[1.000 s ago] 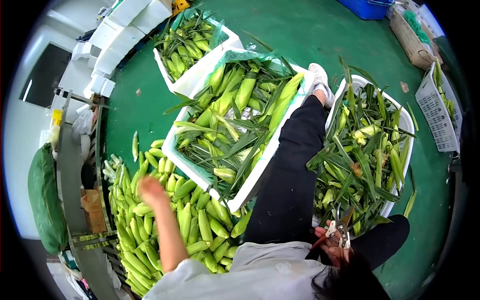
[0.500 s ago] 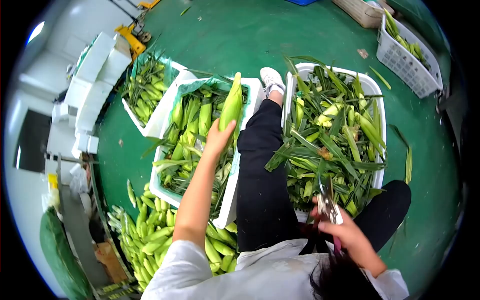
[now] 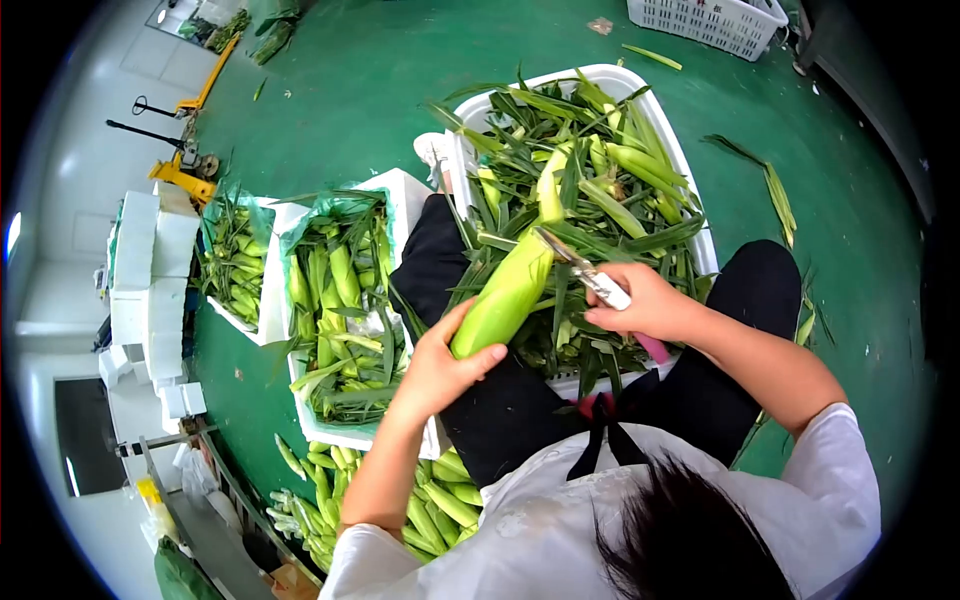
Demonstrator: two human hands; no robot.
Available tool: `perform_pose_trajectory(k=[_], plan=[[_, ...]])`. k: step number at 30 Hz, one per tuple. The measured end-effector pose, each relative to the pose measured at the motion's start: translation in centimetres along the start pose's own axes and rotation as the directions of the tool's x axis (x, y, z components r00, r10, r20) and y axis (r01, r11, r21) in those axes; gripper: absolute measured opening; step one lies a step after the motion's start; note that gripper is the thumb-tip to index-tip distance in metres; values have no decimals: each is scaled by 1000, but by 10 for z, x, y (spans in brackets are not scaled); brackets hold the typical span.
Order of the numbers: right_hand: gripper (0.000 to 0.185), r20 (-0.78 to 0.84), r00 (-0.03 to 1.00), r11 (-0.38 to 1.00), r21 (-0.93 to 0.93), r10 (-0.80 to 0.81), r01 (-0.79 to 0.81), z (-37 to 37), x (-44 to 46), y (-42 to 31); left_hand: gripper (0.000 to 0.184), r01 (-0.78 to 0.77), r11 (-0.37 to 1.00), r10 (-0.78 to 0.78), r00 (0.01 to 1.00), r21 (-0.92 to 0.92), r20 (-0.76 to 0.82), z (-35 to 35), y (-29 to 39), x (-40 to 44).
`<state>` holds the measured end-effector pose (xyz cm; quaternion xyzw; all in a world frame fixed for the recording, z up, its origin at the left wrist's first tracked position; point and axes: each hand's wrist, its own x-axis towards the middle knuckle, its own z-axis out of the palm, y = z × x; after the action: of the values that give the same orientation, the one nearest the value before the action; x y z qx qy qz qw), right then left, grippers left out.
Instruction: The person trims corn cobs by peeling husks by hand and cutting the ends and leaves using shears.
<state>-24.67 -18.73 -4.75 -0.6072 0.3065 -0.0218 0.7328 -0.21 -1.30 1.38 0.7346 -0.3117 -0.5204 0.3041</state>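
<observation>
An ear of corn in its green husk slants up and away above my lap, its lower end in my left hand. Fingers and thumb of that hand are closed around it. Closed on a pair of pruning shears with white and pinkish-red handles is my right hand. The blades meet the far tip of the ear; whether they are parted there I cannot make out. Behind the ear, a white tub between my legs is heaped with green husk leaves and pale trimmed pieces.
Left of my leg, a foam box lined with green film holds corn ears; a second foam box stands beyond it. Husked-green ears form a pile on the floor. A yellow pallet jack and a white crate stand farther off.
My left hand has brought the ear from over the foam box to above my lap. My right hand has raised the shears to the ear's tip. The view has turned rightward.
</observation>
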Motion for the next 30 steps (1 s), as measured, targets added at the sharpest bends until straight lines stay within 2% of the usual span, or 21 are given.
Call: perform_pose_trajectory(k=[2, 3, 4, 6, 8, 10, 12, 14, 15, 16, 17, 18, 19, 20, 21, 22, 24, 26, 28, 29, 30], plan=[[23, 11, 985, 968, 187, 170, -169, -10, -27, -6, 69, -242, 799, 344, 935, 550, -89, -12, 9, 6], [25, -105, 993, 984, 174, 50, -31, -14, -35, -1, 61, -289, 636, 461, 886, 715, -52, -18, 20, 5], [29, -218, 973, 984, 146, -70, 104, -15, -38, -5, 60, -308, 548, 450, 892, 778, 37, -24, 31, 7], [58, -230, 882, 815, -526, -411, 243, -24, -38, -27, 59, -391, 403, 387, 892, 827, 233, -24, 55, 10], [67, 13, 903, 749, -555, -429, 363, -12, -27, -40, 62, -563, 274, 426, 798, 779, 427, -17, 80, 13], [69, 161, 966, 881, -400, -203, 252, 0, -17, -37, 66, -622, 141, 461, 729, 770, 506, -12, 104, 8], [68, 1, 971, 971, 7, -241, 241, 13, -13, -4, 63, -506, -12, 787, 528, 862, 321, -10, 98, 2], [59, -254, 904, 939, -87, -343, 332, 32, -21, -2, 67, -442, 445, 882, 368, 779, -295, 6, 40, 10], [60, -292, 882, 928, -165, -370, 334, 42, -21, 3, 67, -576, 754, 648, 577, 315, -497, 29, 29, 12], [60, -330, 857, 914, -237, -395, 330, 53, -20, 8, 70, -562, 782, 407, 789, -271, -461, 44, 14, 21], [57, -313, 905, 955, -167, -288, 246, 65, -25, -2, 66, -534, 767, 341, 810, -357, -478, 62, 0, 33], [51, -282, 902, 940, -197, -326, 279, 73, -25, 6, 63, -503, 741, 268, 829, -444, -492, 72, -8, 39], [50, -276, 914, 955, -54, -297, 293, 76, -29, 12, 61, -375, 689, 153, 912, -620, -382, 66, -15, 40], [50, -268, 926, 950, 90, -267, 300, 78, -32, 15, 62, -229, 604, 57, 968, -763, -246, 59, -21, 42], [50, -375, 922, 931, 294, -98, 218, 81, -40, 9, 61, -95, 390, -142, 976, -916, -162, 56, -25, 45], [53, -419, 904, 931, 288, -87, 223, 73, -38, 12, 59, 87, 15, 344, 935, -996, 87, 41, -28, 51], [59, -504, 862, 998, -65, -55, 26, 43, -38, -4, 57, 15, 25, 88, 996, -1000, 17, 41, -13, 44], [68, -532, 732, 702, -705, -425, -105, 26, -44, -16, 60, -90, 149, 145, 987, -985, -68, 27, -28, 41], [76, -431, 817, 688, -724, -384, -58, 25, -50, -21, 56, -214, 575, 144, 977, -790, -159, 19, -23, 37], [78, -353, 918, 869, -495, -183, -17, 27, -46, -27, 49, -265, 722, 148, 962, -640, -231, 24, -18, 28], [81, -209, 978, 976, -214, -10, -35, 31, -43, -31, 60, -280, 768, 145, 952, -576, -270, 27, -20, 26]])
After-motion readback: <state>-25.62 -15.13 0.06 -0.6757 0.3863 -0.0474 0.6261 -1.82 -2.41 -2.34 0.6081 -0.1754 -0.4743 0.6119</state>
